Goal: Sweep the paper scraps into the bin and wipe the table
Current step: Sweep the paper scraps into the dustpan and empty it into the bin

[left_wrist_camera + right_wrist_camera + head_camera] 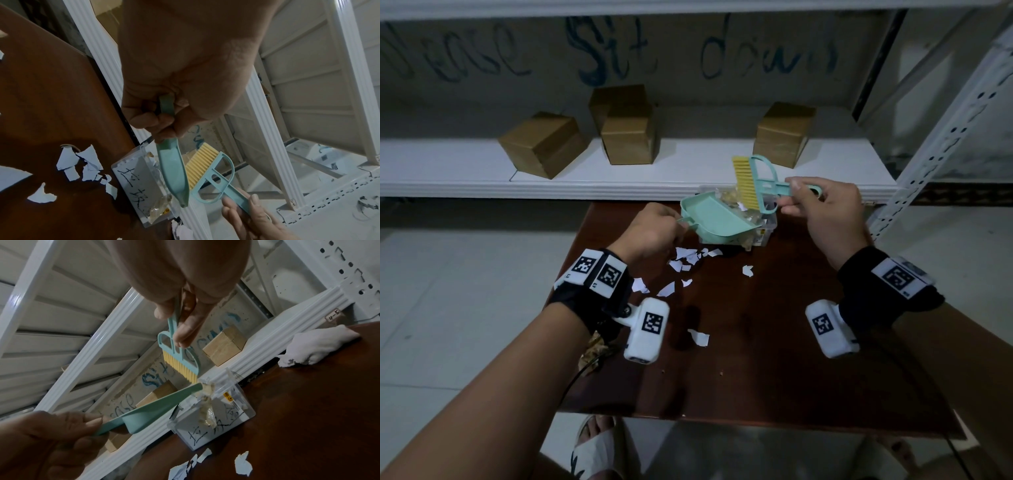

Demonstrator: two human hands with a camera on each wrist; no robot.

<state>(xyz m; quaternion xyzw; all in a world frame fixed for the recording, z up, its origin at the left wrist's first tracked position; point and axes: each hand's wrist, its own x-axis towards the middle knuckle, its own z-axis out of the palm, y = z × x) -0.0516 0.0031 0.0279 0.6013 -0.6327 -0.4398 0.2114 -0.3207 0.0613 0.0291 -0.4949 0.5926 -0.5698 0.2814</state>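
Note:
My left hand (650, 229) grips the handle of a mint-green dustpan (717, 219), tilted over a small clear plastic bin (765, 228) at the far edge of the brown table (756, 359). My right hand (822, 209) pinches the handle of a mint brush with yellow bristles (748, 183), held above the pan's mouth. The left wrist view shows the dustpan (174, 172), brush (203, 165) and bin (139, 186). In the right wrist view the brush (180, 363) hangs over the pan (152, 412) and bin (218, 421). White paper scraps (685, 260) lie on the table near the bin.
A white shelf (619, 181) runs behind the table with three cardboard boxes (544, 144). A perforated white upright (941, 144) stands at right. A white cloth (316, 348) lies on the table by the shelf edge. A crumpled wrapper (595, 353) sits at the table's left edge.

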